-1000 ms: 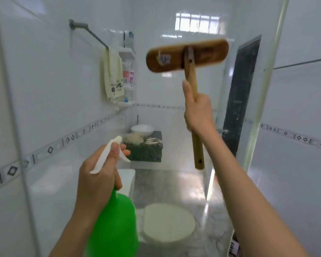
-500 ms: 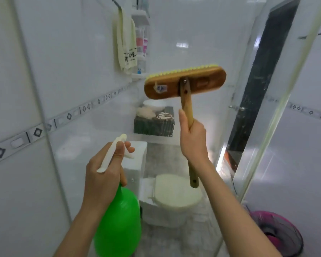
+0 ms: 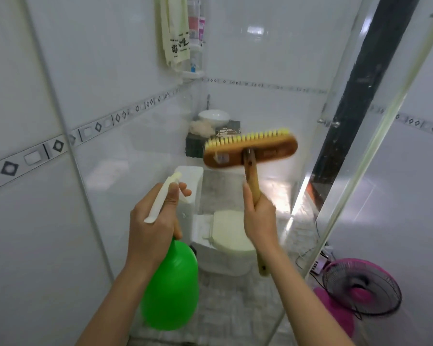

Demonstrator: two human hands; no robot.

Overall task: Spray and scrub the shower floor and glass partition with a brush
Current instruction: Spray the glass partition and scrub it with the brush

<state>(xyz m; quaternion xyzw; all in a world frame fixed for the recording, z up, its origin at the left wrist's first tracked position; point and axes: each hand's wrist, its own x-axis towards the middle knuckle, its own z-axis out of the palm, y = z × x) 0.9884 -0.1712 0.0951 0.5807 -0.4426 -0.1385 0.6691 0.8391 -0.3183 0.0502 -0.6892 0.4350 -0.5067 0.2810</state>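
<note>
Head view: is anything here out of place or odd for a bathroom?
Yes. A pink fan sits on the floor at the lower right, beside the edge of the glass partition, with loose cables next to it. Electrical things look odd on a floor about to be sprayed.

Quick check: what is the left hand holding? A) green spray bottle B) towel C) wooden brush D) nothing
A: the left hand grips the top of the green spray bottle, while the right hand holds the brush by its handle.
</note>
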